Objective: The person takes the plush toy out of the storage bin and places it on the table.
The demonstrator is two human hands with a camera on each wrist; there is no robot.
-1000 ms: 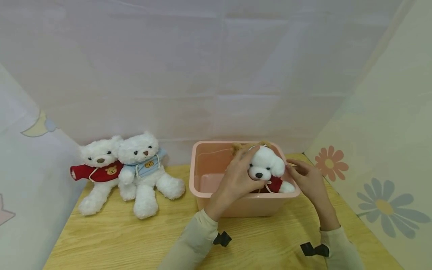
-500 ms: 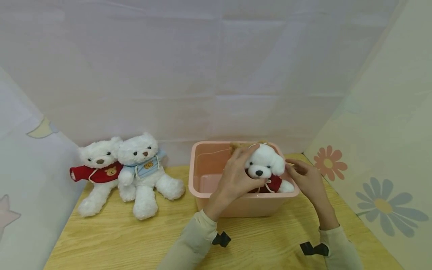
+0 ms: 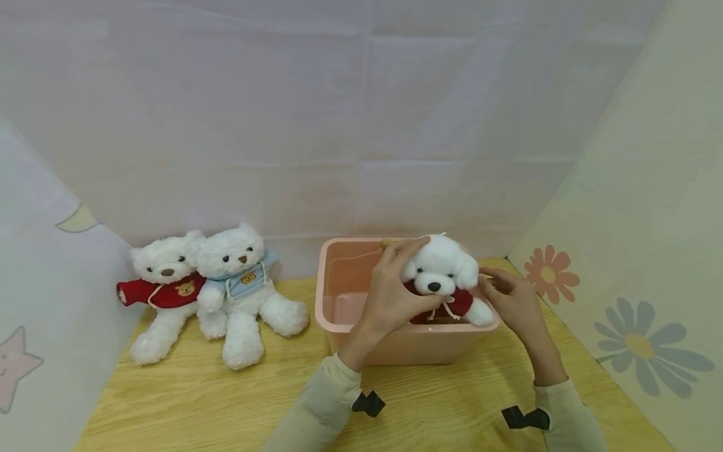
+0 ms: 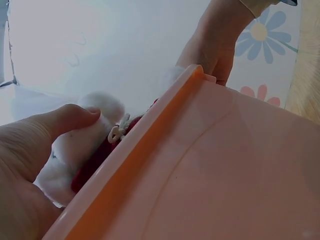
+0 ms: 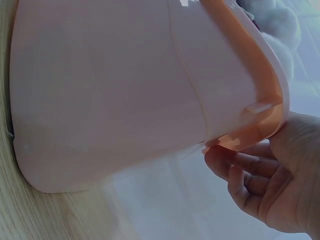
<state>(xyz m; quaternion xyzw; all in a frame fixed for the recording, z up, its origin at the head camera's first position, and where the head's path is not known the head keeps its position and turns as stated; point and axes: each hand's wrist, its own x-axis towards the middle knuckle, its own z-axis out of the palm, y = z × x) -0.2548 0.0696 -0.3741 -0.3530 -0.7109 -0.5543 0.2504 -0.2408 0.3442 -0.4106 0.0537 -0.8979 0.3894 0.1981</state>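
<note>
White plush dog (red top) is sitting in the R end of the pink bin, head projecting above the rim, lower body being hidden by the front wall. Face is pointing fwd to the head cam; long axis is running approx. vert., head up, w/ one paw lying at the front R corner. Vs. 1 s ago: head is standing slightly higher and further L; tan plush behind it is showing less. L hand is clasping the dog's head from the L side: thumb is pressing near the muzzle, fingers are curving over the crown, i.e. head is lying betw. thumb & fingers. R hand, fingers curled, is pinching the bin rim at the R end, near the dog's ear.
</note>
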